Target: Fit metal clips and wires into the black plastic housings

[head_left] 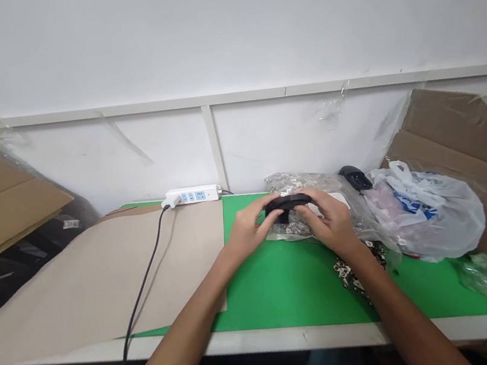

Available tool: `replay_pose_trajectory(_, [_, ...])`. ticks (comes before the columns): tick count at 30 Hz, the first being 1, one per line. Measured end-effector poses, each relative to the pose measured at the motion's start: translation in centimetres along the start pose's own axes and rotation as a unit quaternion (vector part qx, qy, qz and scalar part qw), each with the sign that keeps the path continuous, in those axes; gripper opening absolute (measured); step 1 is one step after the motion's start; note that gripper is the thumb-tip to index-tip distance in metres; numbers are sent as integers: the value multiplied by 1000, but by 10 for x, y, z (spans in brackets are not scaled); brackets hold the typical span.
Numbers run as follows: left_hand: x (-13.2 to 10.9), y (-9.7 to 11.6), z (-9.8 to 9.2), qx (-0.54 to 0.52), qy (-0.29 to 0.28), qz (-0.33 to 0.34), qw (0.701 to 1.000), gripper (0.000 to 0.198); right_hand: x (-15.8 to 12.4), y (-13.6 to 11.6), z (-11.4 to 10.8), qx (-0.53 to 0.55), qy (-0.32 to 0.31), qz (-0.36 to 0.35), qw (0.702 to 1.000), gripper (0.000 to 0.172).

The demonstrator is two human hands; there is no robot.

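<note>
Two bare forearms reaching in from the bottom of the view, toward a green mat [286, 283] on a white-edged table [267, 339]. Left hand [248, 230] and right hand [329, 221] both closed around a black curved plastic object [285, 203], possibly a computer mouse, though too little showing to be sure. Object held just above the mat, between the two palms: at about 2 o'clock from the left hand, 10 o'clock from the right. Fingers of both hands curled over its top and sides, the fingertips nearly meeting. A short dark piece hanging from its underside, just beneath the grip.

Directly behind and under the hands, a clear plastic bag [298, 226] of small shiny parts, touching neither palm clearly. At 1 to 2 o'clock from the right hand, a black computer mouse [355, 178] against the wall. At 3 o'clock from the right hand, a bulging white carrier bag with blue print [426, 210]; at 4 o'clock, farther off, a small crumpled clear bag [484, 277]; at 5 o'clock, close by, a black-and-white patterned cloth [351, 273].

At 9 o'clock from the left hand, a wide beige cardboard sheet [102, 277] on the table. At 10 to 11 o'clock, a white power strip [193, 195] at the wall, with a black cable [145, 292] running from its plug over the sheet and off the table edge.
</note>
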State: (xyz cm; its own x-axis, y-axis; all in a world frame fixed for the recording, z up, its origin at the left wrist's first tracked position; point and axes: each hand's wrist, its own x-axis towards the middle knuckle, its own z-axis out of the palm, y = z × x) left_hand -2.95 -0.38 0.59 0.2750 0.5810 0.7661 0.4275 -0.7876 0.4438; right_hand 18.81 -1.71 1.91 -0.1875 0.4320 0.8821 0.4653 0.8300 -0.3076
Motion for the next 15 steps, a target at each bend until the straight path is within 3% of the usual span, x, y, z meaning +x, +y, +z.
replay_pose_trajectory(4, [-2, 0, -5, 71, 21, 126, 989, 45, 1, -7, -4, -55, 14, -131, 990, 37])
replay_pose_trajectory(8, [1, -1, -9, 100, 21, 186, 977, 53, -1, -6, -3, -64, 30, -206, 976, 50])
replay_pose_trajectory(13, [2, -8, -14, 127, -4, 207, 970, 52, -3, -4, 0, -62, 9, -199, 978, 56])
replay_pose_trajectory(15, [1, -9, -13, 122, -21, 179, 976, 49, -3, -3, 2, -61, -14, -165, 984, 56])
